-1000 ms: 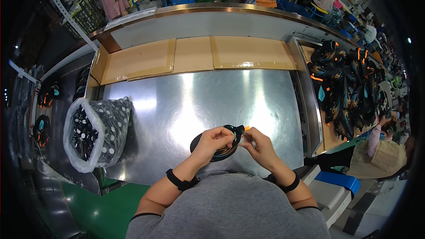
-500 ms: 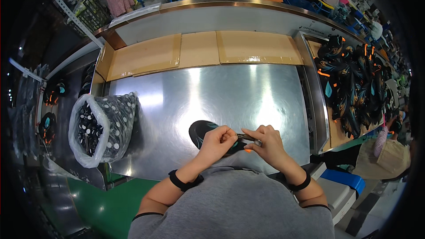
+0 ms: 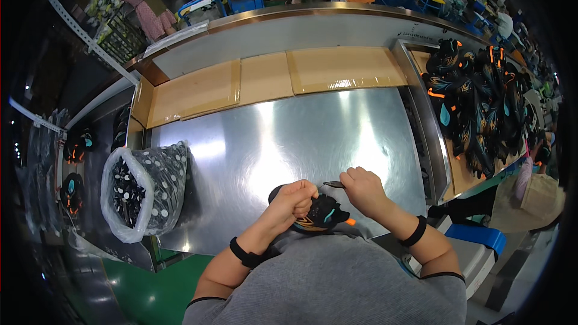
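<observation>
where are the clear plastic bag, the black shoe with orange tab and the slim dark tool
Clear plastic bag (image 3: 150,195), head view: its rim.
Black shoe with orange tab (image 3: 318,210), head view: its black upper.
Slim dark tool (image 3: 335,185), head view: its exposed part.

The metal tabletop (image 3: 229,204) is reflecting light. Cardboard (image 3: 265,78) is lining its far edge. Green floor (image 3: 150,292) is showing below.

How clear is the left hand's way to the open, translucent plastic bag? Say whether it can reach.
Probably yes: nothing visible blocks the left hand across the shiny metal tabletop, though the bag opens leftward, away from it.
</observation>
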The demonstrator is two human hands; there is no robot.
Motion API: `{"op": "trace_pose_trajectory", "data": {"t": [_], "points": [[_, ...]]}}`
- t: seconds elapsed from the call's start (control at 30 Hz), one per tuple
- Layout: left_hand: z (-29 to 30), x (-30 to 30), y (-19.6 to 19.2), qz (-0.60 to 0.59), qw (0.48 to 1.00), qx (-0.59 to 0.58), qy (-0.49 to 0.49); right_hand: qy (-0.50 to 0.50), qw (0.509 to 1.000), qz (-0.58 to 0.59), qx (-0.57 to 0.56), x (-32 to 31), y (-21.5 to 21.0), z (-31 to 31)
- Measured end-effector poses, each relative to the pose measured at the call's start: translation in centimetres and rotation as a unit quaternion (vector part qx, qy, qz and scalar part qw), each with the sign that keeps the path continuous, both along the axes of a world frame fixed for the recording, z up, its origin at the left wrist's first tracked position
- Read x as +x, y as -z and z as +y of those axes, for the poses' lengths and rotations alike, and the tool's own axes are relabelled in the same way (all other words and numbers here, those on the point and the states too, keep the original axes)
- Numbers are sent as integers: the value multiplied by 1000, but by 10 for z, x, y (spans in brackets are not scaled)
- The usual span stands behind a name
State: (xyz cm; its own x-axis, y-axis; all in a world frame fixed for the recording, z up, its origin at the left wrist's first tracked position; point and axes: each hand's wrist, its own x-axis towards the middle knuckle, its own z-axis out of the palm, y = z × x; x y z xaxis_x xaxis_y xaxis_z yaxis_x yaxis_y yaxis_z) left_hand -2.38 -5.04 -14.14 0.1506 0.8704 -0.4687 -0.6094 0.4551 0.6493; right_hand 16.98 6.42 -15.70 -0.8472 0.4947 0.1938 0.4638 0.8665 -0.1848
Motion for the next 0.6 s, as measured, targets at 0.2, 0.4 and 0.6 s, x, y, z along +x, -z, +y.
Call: {"op": "trace_pose_trajectory", "data": {"t": [0.2,0.4,0.6], "points": [[-22,0,4,-74,997,1,-7,-40,997,64,-35,3,12,5],[5,0,7,-80,990,21,-111,-38,951,229,-203,-29,-23,-17],[8,-7,31,-106,973,-39,-203,-26,907,314,-280,-39,-5,-33]]}}
